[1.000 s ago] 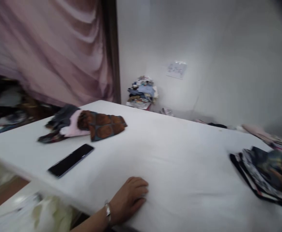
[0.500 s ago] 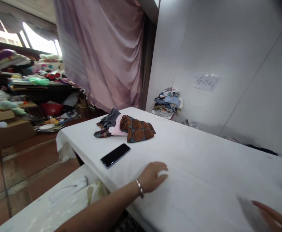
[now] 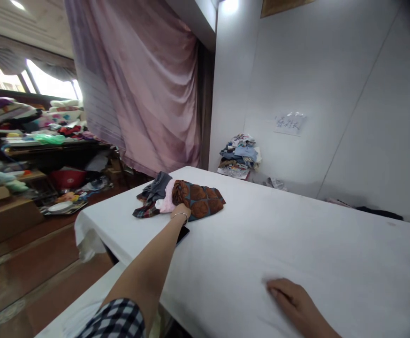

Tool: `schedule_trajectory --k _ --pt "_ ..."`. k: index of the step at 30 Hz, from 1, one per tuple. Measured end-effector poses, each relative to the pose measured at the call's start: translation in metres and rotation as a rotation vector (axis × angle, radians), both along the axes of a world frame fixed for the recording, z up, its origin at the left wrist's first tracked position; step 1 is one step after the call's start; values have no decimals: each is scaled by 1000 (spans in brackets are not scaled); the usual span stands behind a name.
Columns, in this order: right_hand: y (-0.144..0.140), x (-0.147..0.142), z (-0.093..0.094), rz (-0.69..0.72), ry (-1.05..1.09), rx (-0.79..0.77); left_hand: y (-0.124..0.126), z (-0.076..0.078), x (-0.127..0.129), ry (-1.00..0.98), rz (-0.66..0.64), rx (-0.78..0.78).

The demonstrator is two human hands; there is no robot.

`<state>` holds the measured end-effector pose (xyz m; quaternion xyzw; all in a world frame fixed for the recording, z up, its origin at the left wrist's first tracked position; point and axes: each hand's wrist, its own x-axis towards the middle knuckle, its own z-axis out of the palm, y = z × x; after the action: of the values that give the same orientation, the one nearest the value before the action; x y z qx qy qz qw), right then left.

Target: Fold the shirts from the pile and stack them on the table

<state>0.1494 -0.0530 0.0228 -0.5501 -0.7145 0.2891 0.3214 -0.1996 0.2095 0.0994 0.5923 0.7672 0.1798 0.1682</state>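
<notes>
While right hand [image 3: 289, 295] rests flat, left hand [image 3: 182, 209] touches brown cloth [image 3: 200, 199].

Brown-and-teal cloth [image 3: 200, 199] (circle-patterned), white table [image 3: 296, 234]

Matt white cloth on the table [image 3: 296, 234], soft patterned fabric pile [image 3: 191, 197], glossy black phone [image 3: 183, 233].
</notes>
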Motion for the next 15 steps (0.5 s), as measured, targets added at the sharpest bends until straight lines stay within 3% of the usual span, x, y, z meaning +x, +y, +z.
schedule_trajectory --k 4,8,11,15 --pt "12 7 -34 -137 212 -42 3 22 24 -46 -153 126" --pt "14 16 -44 -240 306 84 -13 59 89 -107 -417 312" --pt "16 25 -36 -322 280 194 -56 73 160 -152 -708 395" --pt "15 37 -27 -463 268 254 -147 57 245 -221 -1266 322"
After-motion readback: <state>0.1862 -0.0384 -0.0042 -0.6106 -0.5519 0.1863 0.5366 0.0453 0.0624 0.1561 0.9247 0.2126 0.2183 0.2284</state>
